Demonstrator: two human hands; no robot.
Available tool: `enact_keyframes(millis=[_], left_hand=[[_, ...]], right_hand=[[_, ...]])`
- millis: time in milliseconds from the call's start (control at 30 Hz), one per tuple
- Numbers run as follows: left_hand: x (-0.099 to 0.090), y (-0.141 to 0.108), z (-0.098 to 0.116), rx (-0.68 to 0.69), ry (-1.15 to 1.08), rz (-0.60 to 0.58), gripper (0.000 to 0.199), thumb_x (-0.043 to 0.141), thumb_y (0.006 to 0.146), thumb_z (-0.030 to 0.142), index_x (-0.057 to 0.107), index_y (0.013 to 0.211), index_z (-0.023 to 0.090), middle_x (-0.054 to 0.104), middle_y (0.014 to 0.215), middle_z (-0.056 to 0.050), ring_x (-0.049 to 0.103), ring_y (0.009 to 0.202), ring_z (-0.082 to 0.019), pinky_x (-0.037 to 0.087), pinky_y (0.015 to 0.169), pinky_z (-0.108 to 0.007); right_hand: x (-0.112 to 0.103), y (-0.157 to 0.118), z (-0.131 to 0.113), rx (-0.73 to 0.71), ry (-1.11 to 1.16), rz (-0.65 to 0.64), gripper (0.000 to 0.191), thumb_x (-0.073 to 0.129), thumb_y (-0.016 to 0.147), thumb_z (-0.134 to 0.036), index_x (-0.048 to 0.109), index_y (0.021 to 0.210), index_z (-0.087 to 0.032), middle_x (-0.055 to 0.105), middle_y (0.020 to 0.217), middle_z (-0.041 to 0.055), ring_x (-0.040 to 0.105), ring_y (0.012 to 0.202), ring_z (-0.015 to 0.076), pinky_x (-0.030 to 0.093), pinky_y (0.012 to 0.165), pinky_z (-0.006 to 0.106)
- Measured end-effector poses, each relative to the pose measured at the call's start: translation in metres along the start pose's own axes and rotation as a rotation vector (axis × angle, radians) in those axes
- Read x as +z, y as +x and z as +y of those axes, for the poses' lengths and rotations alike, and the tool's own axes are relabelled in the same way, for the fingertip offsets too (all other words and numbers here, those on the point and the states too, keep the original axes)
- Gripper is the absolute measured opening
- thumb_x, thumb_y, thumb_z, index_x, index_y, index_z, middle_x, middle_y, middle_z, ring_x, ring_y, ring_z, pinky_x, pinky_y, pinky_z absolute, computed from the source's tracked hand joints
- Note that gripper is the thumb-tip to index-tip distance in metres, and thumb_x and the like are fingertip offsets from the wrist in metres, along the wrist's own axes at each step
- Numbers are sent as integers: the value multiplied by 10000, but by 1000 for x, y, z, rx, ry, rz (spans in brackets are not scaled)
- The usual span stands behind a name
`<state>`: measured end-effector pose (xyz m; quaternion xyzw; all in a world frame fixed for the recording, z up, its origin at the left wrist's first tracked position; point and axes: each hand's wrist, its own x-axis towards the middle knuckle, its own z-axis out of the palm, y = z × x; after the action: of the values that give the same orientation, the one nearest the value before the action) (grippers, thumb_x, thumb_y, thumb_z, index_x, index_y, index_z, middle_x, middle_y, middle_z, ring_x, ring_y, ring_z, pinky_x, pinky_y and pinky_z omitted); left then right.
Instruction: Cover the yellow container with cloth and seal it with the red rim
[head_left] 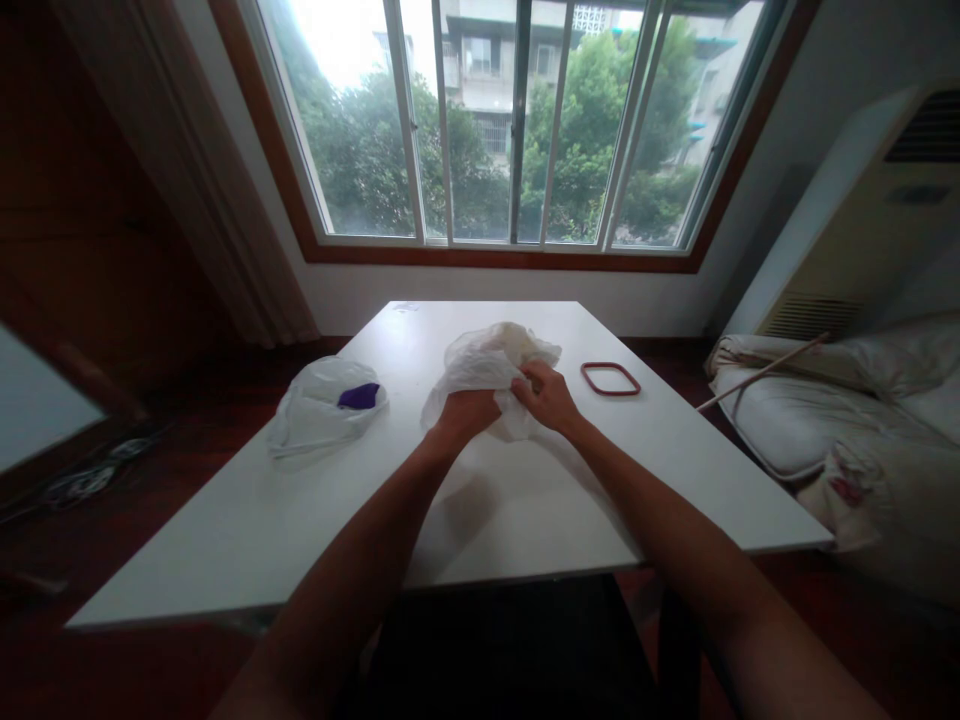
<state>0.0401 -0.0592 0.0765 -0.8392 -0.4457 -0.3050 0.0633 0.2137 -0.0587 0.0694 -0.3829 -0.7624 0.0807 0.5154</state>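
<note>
A thin, whitish translucent plastic bag [480, 365] is bunched up above the middle of the white table. My right hand [546, 395] pinches the bag's edge on its right side, with the fingers closed. From the lower left my left hand [474, 408] reaches into or behind the bag. Its fingers are covered by the plastic, so their pose and anything in them are hidden. Something pale yellowish shows at the bag's top right; I cannot make out what it is.
Left on the table [525, 520] lies another white plastic bag [311, 410] with a purple piece [358, 397] at it. A reddish-brown rounded rectangular ring [610, 379] lies at the right. Beyond the right edge are a thin stick [765, 370] and wrapped bundles [780, 420].
</note>
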Motion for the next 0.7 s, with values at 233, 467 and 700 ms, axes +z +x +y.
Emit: enact_keyframes(millis=[233,467,700], left_hand=[[1,-2,-4,-42,-109,50,322,706,824,485,703,989,208,730,1050,-73,646,1093,-279,489,1015,-400],[-5,0,-2,135,-79,203,196,745,804,376,676,864,203,563,1360,-110,436,1360,-307,407,1126,-489],[4,2,-9,-149,-762,164,130,736,773,296,672,785,184,699,979,-102,581,1163,-302,456,1061,-485]], right_hand=[[-23,9,37,219,-114,371,284,511,894,-414,650,814,-179,687,812,48,619,807,203,471,795,332],[-53,1,99,657,-236,208,256,575,769,-409,660,762,-167,690,743,82,614,720,241,467,707,344],[-53,8,46,39,26,385,374,411,933,-412,623,1147,-191,669,1141,106,611,1079,260,482,946,426]])
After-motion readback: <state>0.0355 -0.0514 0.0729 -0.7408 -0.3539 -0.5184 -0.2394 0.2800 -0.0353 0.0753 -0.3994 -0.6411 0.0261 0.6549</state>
